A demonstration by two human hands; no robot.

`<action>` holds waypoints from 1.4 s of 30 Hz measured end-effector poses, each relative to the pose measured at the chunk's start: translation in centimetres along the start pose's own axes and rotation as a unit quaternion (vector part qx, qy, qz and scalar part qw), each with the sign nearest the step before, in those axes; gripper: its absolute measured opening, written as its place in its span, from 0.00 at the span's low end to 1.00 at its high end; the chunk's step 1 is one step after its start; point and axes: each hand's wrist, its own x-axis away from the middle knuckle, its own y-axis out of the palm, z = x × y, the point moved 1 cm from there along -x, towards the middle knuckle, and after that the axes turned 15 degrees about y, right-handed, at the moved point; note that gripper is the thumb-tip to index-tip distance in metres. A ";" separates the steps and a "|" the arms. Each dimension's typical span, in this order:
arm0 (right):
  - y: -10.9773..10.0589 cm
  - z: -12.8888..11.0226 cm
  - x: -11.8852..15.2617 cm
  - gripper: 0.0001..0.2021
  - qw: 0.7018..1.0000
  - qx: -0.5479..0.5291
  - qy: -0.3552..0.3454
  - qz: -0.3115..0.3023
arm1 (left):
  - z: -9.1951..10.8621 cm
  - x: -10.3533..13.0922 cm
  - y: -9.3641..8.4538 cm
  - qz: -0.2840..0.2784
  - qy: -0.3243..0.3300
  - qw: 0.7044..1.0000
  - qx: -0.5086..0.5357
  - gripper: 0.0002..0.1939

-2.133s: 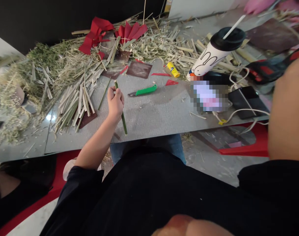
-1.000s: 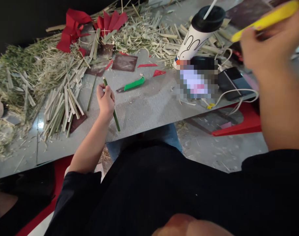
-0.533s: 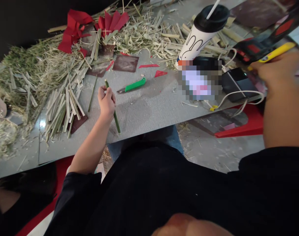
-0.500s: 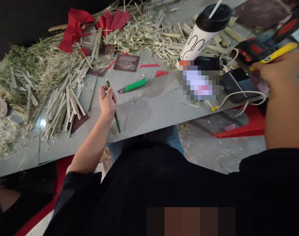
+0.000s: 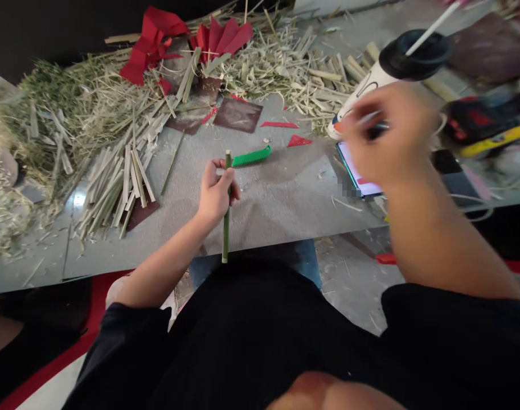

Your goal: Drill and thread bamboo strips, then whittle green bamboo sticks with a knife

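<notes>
My left hand [image 5: 219, 191] is closed around a thin green bamboo stick [image 5: 226, 228], whose pale cut top pokes out above the thumb and whose lower end reaches the table's front edge. Right beside that hand lies a green utility knife [image 5: 252, 156], its front end partly hidden behind the stick. My right hand [image 5: 390, 134] is smeared by motion above a phone [image 5: 357, 171] and in front of a white cup [image 5: 362, 85] with a black lid and straw. Its fingers look bent, but I cannot make out whether anything is in them.
Split bamboo strips [image 5: 110, 193] and shavings [image 5: 260, 65] heap along the left and back. Red paper [image 5: 157, 37], brown sandpaper squares [image 5: 238, 115] and red scraps lie around. At the right are a yellow tool [image 5: 496, 138], a red-and-black power tool [image 5: 469, 119] and a white cable.
My right hand has left the yellow tool at the far right and swung left over the phone. My left hand has shifted right with the stick, now nearer the green knife. The view has moved too.
</notes>
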 end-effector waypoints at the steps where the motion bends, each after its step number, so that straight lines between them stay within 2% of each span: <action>1: 1.8 -3.2 0.1 0.18 0.998 -0.022 -0.027 -0.053 | 0.5 0.1 0.0 -0.023 0.002 1.000 -0.001 0.11; 3: 5.4 -8.7 0.0 0.22 0.984 0.007 -0.070 -0.164 | 1.5 0.0 0.0 -0.049 0.002 0.999 -0.004 0.14; 5: 8.6 -12.1 -0.4 0.29 0.967 0.060 -0.079 -0.235 | 2.0 -0.5 0.0 -0.059 0.002 0.998 -0.001 0.15; 6: 9.9 -13.0 -0.5 0.30 0.960 0.082 -0.082 -0.254 | 2.1 -0.8 -0.1 -0.061 0.003 0.998 0.005 0.15; 7: 11.0 -13.4 -0.6 0.26 0.956 0.101 -0.081 -0.265 | 2.1 -1.1 -0.1 -0.063 0.003 0.998 0.013 0.14; 10: 12.5 -12.5 -0.3 0.19 0.957 0.091 -0.036 -0.273 | 1.2 -1.7 -0.5 -0.068 -0.002 0.997 0.044 0.14; 12: 12.1 -11.0 0.2 0.19 0.970 0.029 0.008 -0.239 | 0.4 -1.8 -0.9 -0.077 -0.011 0.995 0.062 0.15; 14: 11.1 -9.5 1.0 0.19 0.982 -0.063 0.017 -0.175 | -0.4 -1.6 -1.3 -0.092 -0.020 0.993 0.076 0.15; 16: 9.9 -8.6 2.2 0.19 0.981 -0.138 -0.003 -0.134 | -1.1 -1.4 -1.7 -0.109 -0.027 0.989 0.093 0.14; 20: 8.2 -8.4 4.2 0.21 0.967 -0.192 -0.088 -0.143 | -1.6 -0.8 -1.9 -0.115 -0.054 0.985 0.113 0.13; 24: 7.8 -9.1 4.9 0.25 0.971 -0.111 -0.121 -0.172 | -1.3 -0.2 -1.5 -0.124 -0.101 0.979 0.125 0.16; 29: 8.3 -9.3 5.0 0.27 0.968 -0.041 -0.139 -0.205 | -1.0 0.2 -1.2 -0.163 -0.121 0.969 0.140 0.24; 35: 8.8 -9.4 5.3 0.28 0.953 -0.020 -0.162 -0.257 | -1.3 0.7 -0.9 -0.167 -0.088 0.977 0.094 0.30; 39: 8.7 -9.8 5.4 0.28 0.951 -0.011 -0.164 -0.262 | -1.6 0.9 -1.1 -0.147 -0.095 0.981 0.086 0.33; 42: 8.6 -10.1 5.5 0.29 0.954 0.015 -0.158 -0.255 | -1.5 0.8 -1.4 -0.137 -0.053 0.989 0.009 0.35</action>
